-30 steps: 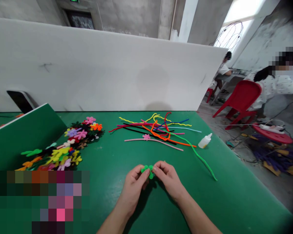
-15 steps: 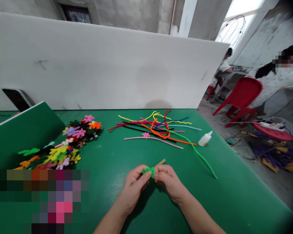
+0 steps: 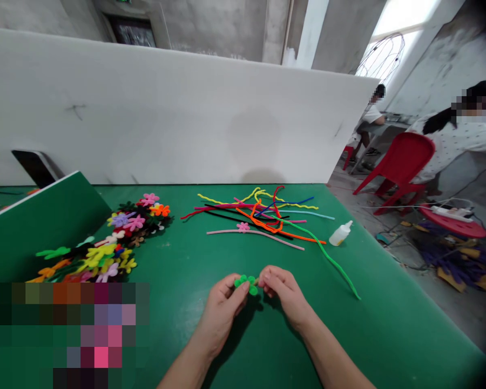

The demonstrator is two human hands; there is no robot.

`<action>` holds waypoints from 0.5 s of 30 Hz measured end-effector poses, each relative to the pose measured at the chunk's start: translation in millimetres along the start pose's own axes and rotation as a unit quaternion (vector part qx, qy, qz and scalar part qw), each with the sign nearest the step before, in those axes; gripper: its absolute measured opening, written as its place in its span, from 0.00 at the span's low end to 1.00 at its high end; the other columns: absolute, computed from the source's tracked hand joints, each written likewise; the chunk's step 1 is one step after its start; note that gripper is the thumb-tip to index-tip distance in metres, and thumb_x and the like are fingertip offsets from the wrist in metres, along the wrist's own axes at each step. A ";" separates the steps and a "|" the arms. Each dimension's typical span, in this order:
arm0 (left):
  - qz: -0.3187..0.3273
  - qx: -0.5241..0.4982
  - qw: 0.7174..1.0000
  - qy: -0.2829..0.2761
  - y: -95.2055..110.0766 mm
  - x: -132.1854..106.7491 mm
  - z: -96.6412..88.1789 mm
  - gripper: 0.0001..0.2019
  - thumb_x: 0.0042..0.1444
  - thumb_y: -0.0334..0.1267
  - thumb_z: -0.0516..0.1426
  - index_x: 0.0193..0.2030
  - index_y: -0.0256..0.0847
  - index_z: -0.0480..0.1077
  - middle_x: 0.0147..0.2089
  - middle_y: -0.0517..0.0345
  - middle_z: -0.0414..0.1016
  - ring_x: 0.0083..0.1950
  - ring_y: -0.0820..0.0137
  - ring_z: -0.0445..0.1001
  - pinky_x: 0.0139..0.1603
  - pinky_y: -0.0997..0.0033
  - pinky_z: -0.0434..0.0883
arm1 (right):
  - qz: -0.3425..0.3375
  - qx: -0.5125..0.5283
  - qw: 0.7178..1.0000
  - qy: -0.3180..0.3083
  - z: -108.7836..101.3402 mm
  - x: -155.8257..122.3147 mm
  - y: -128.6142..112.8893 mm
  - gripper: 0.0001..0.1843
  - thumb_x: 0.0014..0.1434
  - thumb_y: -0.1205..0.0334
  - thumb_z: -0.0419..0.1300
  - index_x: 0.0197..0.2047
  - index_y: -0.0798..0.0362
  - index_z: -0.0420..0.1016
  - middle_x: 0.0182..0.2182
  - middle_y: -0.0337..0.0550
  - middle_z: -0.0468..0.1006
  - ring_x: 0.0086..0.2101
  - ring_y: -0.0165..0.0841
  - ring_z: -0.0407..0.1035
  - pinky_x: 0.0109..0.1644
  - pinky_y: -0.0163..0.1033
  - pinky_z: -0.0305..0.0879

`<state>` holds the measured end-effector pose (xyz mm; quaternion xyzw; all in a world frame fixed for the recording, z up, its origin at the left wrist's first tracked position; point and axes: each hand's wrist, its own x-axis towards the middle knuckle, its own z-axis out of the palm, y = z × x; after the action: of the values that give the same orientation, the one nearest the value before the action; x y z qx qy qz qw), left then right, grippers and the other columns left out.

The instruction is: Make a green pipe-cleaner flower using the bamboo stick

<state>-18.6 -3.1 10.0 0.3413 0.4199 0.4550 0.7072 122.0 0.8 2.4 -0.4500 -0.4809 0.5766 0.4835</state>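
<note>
Desk, green. Pipe cleaners, assorted, toward back edge. Left hand — fingertips pinched. Right hand — fingers narrowed, contents unclear. Bottle, white, near right edge. Flower, green: in left fingertips, toward front edge, beside right hand.

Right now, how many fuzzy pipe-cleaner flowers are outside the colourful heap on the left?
2: a bright green fuzzy flower in the left hand, and a small pink fuzzy flower by the long pale-pink fuzzy stem. More may be hidden by pixelation.
</note>
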 end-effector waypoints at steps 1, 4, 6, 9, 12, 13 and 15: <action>-0.004 0.007 1.000 0.001 0.2 0.0 0.1 0.08 0.45 0.36 0.61 0.23 0.37 0.65 0.20 0.67 0.59 0.23 0.79 0.56 0.24 0.80 0.57 | -0.006 -0.004 1.000 -0.002 0.2 -0.2 -0.4 0.17 0.53 0.53 0.53 0.21 0.56 0.66 0.17 0.34 0.59 0.20 0.25 0.51 0.24 0.31 0.46; -0.018 0.025 1.000 0.004 -0.2 -0.1 0.9 0.10 0.43 0.38 0.62 0.22 0.37 0.64 0.20 0.68 0.59 0.22 0.79 0.55 0.23 0.80 0.56 | -0.019 -0.018 1.000 -0.012 4.7 -1.1 -1.2 0.15 0.52 0.53 0.55 0.21 0.55 0.65 0.17 0.32 0.57 0.20 0.25 0.50 0.24 0.31 0.47; -0.019 0.027 0.999 0.006 -1.0 0.3 1.3 0.11 0.43 0.39 0.62 0.22 0.37 0.64 0.18 0.68 0.58 0.20 0.79 0.55 0.21 0.80 0.54 | -0.029 -0.025 0.999 0.001 9.0 -1.7 -0.6 0.15 0.51 0.55 0.56 0.20 0.55 0.63 0.17 0.32 0.57 0.21 0.25 0.50 0.25 0.31 0.47; -0.012 0.008 1.000 0.010 -1.5 1.6 1.5 0.11 0.44 0.40 0.61 0.22 0.37 0.65 0.18 0.67 0.59 0.21 0.79 0.56 0.21 0.79 0.54 | -0.039 -0.025 0.998 0.035 13.0 -2.0 1.4 0.14 0.50 0.56 0.57 0.20 0.55 0.63 0.18 0.33 0.57 0.21 0.26 0.50 0.25 0.32 0.48; 0.004 0.015 1.000 0.019 -1.2 2.9 1.0 0.10 0.44 0.41 0.60 0.23 0.36 0.66 0.19 0.66 0.60 0.21 0.78 0.57 0.21 0.79 0.55 | -0.039 -0.025 0.998 0.042 12.8 -2.1 2.7 0.14 0.50 0.57 0.56 0.19 0.55 0.62 0.17 0.33 0.57 0.21 0.26 0.50 0.25 0.32 0.48; 0.010 0.030 0.999 0.021 -1.1 3.0 0.7 0.10 0.45 0.41 0.60 0.23 0.37 0.66 0.19 0.67 0.59 0.21 0.78 0.56 0.21 0.79 0.54 | -0.039 -0.023 0.998 0.039 12.2 -2.1 2.9 0.13 0.51 0.57 0.56 0.20 0.55 0.63 0.17 0.33 0.57 0.21 0.26 0.50 0.25 0.32 0.48; 0.019 0.072 0.997 0.017 -1.0 2.9 0.4 0.11 0.46 0.41 0.59 0.21 0.37 0.64 0.17 0.68 0.57 0.20 0.78 0.53 0.20 0.79 0.51 | -0.038 -0.015 0.999 0.030 11.0 -2.2 3.2 0.11 0.52 0.58 0.55 0.22 0.55 0.65 0.18 0.34 0.59 0.21 0.26 0.51 0.25 0.32 0.49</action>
<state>-17.2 -0.8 8.5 0.3918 0.4573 0.4426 0.6644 111.0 -2.9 0.8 -0.4561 -0.4916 0.5367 0.5121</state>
